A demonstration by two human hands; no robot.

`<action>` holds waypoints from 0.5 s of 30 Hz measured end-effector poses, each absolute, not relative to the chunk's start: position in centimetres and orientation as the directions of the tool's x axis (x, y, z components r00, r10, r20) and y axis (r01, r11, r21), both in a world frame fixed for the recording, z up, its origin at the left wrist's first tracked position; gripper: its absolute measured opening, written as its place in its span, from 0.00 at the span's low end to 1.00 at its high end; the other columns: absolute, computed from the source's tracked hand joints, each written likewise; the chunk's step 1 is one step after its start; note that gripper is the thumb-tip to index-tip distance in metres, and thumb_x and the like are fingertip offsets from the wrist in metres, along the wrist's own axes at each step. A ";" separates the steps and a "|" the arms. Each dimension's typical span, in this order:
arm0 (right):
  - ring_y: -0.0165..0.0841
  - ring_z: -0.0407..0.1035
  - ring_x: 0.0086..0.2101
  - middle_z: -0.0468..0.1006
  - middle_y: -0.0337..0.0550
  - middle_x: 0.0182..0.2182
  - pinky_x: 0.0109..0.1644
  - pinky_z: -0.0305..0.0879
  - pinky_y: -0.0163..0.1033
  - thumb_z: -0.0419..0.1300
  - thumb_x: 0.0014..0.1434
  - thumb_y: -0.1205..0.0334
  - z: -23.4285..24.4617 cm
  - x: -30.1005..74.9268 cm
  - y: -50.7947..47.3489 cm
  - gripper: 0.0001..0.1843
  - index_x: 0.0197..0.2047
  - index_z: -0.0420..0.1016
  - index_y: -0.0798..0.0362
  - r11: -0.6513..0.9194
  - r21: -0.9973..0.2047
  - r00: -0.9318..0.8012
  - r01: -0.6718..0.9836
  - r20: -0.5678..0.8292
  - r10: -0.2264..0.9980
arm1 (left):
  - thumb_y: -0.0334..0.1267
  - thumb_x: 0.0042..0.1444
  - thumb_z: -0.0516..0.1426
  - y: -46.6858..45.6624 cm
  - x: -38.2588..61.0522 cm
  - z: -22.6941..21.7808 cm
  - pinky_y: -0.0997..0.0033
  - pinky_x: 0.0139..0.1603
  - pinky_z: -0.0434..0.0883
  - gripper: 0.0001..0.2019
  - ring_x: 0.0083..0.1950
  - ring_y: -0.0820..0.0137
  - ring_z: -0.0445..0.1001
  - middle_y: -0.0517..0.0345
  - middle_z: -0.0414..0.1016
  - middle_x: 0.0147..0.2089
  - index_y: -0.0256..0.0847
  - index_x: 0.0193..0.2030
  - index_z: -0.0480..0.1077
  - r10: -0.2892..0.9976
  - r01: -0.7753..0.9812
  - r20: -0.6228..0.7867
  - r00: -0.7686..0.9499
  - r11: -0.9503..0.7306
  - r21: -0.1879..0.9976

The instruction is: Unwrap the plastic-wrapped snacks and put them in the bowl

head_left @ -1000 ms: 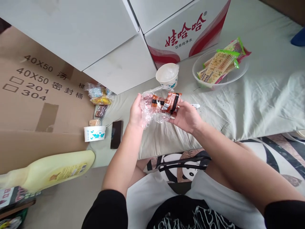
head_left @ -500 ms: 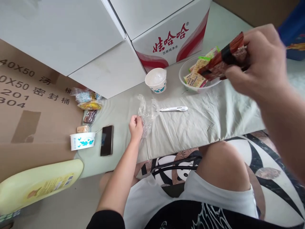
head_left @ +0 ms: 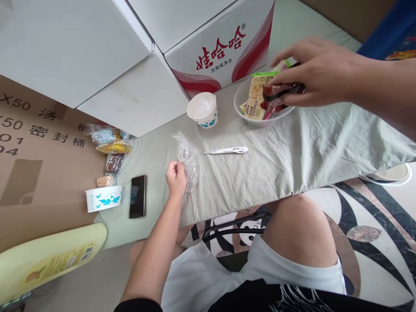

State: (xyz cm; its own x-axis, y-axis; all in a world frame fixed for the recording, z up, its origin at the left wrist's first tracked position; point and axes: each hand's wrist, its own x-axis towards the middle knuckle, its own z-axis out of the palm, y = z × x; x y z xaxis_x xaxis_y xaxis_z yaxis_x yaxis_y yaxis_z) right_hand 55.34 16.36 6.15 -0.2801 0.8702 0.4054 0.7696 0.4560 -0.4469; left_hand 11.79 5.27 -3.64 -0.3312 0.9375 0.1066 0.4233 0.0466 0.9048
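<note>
My left hand (head_left: pixel 176 177) pinches a crumpled clear plastic bag (head_left: pixel 187 161) on the pale green cloth (head_left: pixel 292 147). My right hand (head_left: pixel 312 71) reaches over a clear bowl (head_left: pixel 242 110) at the back and grips a red-brown snack packet (head_left: pixel 279 92) just above the bowl's contents. Cracker packs with green edges (head_left: pixel 256 91) lie in that bowl. A white pen (head_left: pixel 226 151) lies on the cloth between my hands.
A paper cup (head_left: pixel 203 111) stands beside the bowl. White cartons, one with red lettering (head_left: pixel 221 47), line the back. At left are small snack packs (head_left: pixel 110 143), a second paper cup (head_left: pixel 103 198), a black phone (head_left: pixel 138 196), a brown carton and a yellow bottle (head_left: pixel 48 260).
My right hand took the red-brown packet out of the clear bag and carried it right and back, down onto the bowl. My left hand lowered the emptied bag to the cloth.
</note>
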 end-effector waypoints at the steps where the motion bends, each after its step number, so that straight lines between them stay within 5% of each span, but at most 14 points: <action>1: 0.31 0.72 0.57 0.81 0.30 0.57 0.50 0.66 0.45 0.53 0.61 0.46 6.0 55.3 16.5 0.24 0.25 0.82 0.50 0.534 -0.378 -0.425 0.756 0.338 0.840 | 0.48 0.60 0.58 5.3 11.7 -3.6 0.75 0.22 0.55 0.16 0.20 0.77 0.57 0.69 0.58 0.21 0.45 0.29 0.58 0.938 0.425 0.105 -0.329 0.048 0.904; 6: 0.35 0.65 0.64 0.79 0.33 0.59 0.61 0.61 0.50 0.56 0.59 0.42 6.7 54.1 16.6 0.23 0.36 0.85 0.49 0.615 -0.142 -0.578 0.776 0.230 0.783 | 0.49 0.60 0.59 5.3 11.5 -3.6 0.75 0.22 0.55 0.17 0.20 0.77 0.57 0.69 0.59 0.21 0.45 0.28 0.58 0.940 0.427 0.098 -0.327 0.054 0.903; 9: 0.38 0.72 0.58 0.82 0.37 0.55 0.57 0.66 0.49 0.68 0.55 0.54 8.6 53.5 16.2 0.20 0.51 0.84 0.46 0.585 -0.086 -0.568 0.807 0.160 0.807 | 0.48 0.60 0.59 5.4 11.5 -3.6 0.75 0.22 0.56 0.16 0.21 0.76 0.57 0.68 0.59 0.20 0.44 0.28 0.59 0.935 0.423 0.117 -0.335 0.038 0.905; 12: 0.35 0.78 0.51 0.83 0.39 0.52 0.48 0.72 0.39 0.68 0.60 0.61 9.3 52.7 15.2 0.19 0.55 0.82 0.48 0.533 -0.196 -0.475 0.823 0.277 0.835 | 0.47 0.60 0.59 5.4 11.5 -3.6 0.75 0.24 0.57 0.15 0.22 0.76 0.58 0.68 0.59 0.21 0.44 0.28 0.60 0.935 0.432 0.137 -0.328 0.019 0.902; 14: 0.32 0.78 0.51 0.82 0.38 0.54 0.48 0.73 0.34 0.60 0.68 0.59 8.4 51.9 14.0 0.11 0.47 0.83 0.52 0.464 -0.359 -0.283 0.810 0.454 0.845 | 0.47 0.60 0.59 5.4 11.5 -3.5 0.75 0.24 0.58 0.16 0.22 0.76 0.58 0.67 0.59 0.21 0.44 0.27 0.59 0.936 0.433 0.138 -0.323 0.016 0.901; 15: 0.31 0.78 0.52 0.82 0.38 0.55 0.49 0.73 0.33 0.55 0.72 0.58 7.7 51.4 13.3 0.15 0.42 0.83 0.53 0.424 -0.439 -0.167 0.792 0.512 0.842 | 0.47 0.60 0.59 5.3 11.4 -3.5 0.75 0.24 0.57 0.16 0.22 0.76 0.58 0.67 0.59 0.21 0.44 0.27 0.59 0.937 0.430 0.136 -0.322 0.017 0.903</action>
State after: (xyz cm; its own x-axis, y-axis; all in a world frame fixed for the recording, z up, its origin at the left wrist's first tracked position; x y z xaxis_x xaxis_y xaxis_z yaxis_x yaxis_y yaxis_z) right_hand 51.44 13.34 7.67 -0.1669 0.8424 0.5123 0.7918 0.4241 -0.4394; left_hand 11.43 5.34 -3.54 -0.3215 0.9371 0.1358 0.4302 0.0168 0.9026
